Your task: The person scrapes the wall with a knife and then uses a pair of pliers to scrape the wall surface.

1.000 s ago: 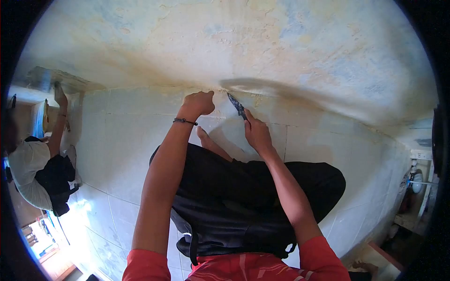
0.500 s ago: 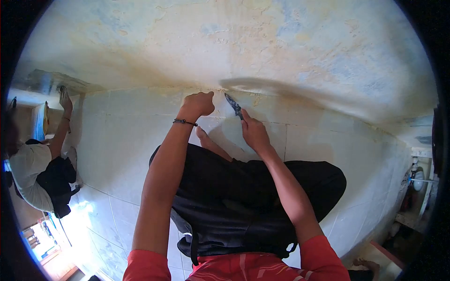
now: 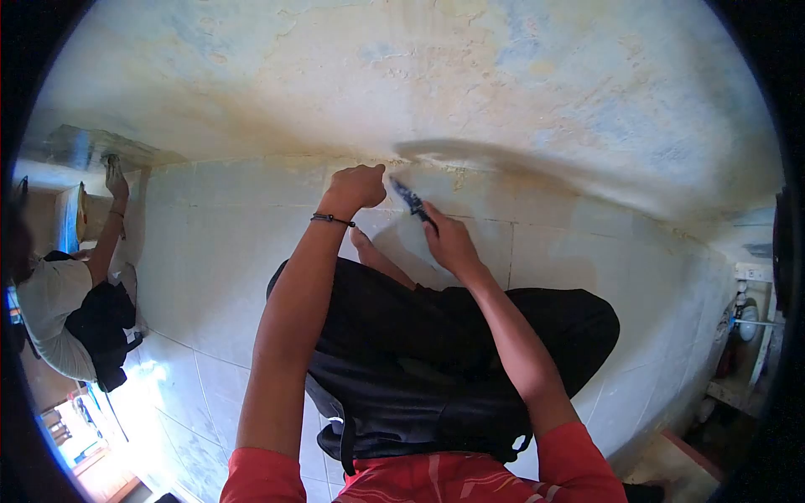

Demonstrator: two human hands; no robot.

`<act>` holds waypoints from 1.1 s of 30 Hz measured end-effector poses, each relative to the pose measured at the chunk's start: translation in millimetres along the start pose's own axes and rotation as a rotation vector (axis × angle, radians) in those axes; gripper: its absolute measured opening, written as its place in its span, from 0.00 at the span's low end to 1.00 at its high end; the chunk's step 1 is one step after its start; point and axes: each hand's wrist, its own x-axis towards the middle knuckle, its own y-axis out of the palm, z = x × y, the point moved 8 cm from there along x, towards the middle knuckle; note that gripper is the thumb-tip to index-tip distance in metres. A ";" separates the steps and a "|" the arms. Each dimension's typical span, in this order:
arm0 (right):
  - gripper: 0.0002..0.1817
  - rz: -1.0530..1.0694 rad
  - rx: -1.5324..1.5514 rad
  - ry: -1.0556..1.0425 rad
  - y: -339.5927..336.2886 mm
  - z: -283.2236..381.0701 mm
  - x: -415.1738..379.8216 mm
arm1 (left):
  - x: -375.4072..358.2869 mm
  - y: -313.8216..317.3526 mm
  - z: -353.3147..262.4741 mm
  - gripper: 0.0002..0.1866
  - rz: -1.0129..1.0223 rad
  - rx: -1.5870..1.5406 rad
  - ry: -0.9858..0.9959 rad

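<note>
A knife (image 3: 407, 197) with a dark, pale-smeared blade is gripped in my right hand (image 3: 451, 245). Its tip points up and left, close to the fingers of my left hand, over the tiled floor just short of the wall's foot. My left hand (image 3: 358, 187) is curled closed near the bottom of the wall, a dark cord bracelet (image 3: 333, 220) on its wrist. Whatever its fingers may hold is hidden. Beyond both hands rises the stained, peeling wall (image 3: 470, 92), with a rough, crumbly line (image 3: 457, 176) where it meets the floor.
I sit on pale floor tiles (image 3: 226, 243), my bare foot (image 3: 377, 256) below my left hand. At the far left another person (image 3: 59, 302) reaches a hand (image 3: 116, 180) to a grey patch on the wall. A white frame (image 3: 761, 335) and clutter stand at the right.
The knife and my right hand have shifted slightly left and down, drawing the tip away from the wall's base toward my left hand. My left hand has barely moved.
</note>
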 end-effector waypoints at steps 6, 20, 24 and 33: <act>0.23 -0.071 0.043 -0.152 -6.2 -6.3 4.4 | -0.5 0.5 2.5 0.22 0.023 -0.011 -0.007; 0.23 0.068 0.080 -0.109 3.6 -2.5 2.4 | 3.9 4.7 7.2 0.25 0.056 -0.042 -0.003; 0.23 -0.145 0.088 0.000 -10.9 -20.0 4.3 | 4.7 2.5 3.9 0.25 0.032 -0.034 0.017; 0.24 -0.043 0.139 -0.079 -10.5 8.6 -0.3 | 1.4 1.7 4.8 0.25 0.049 -0.028 0.007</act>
